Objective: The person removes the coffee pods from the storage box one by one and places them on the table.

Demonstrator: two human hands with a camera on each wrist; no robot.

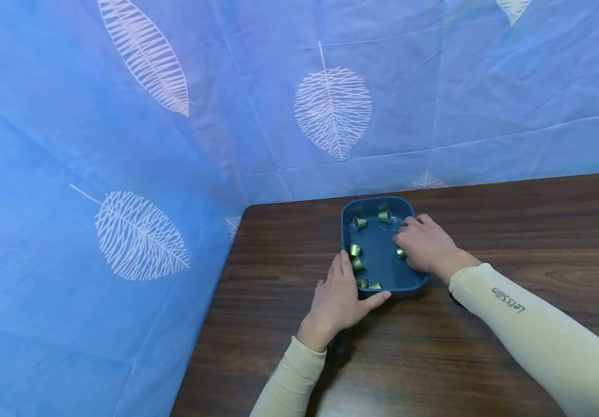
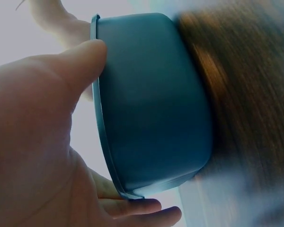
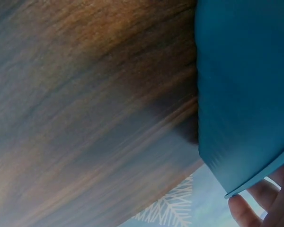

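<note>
Blue tray (image 1: 381,258) is sitting against your left hand (image 1: 338,292), fingers spread wide; your right hand (image 1: 428,243) is hanging over its right side, grip hidden, can't tell. Green capsules (image 1: 360,223) are lying inside, likely light, slick, dentable; favour pinching their sides.

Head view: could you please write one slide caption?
Left hand against a blue tray with small, shiny green cups inside; right hand over the opposite side.
</note>
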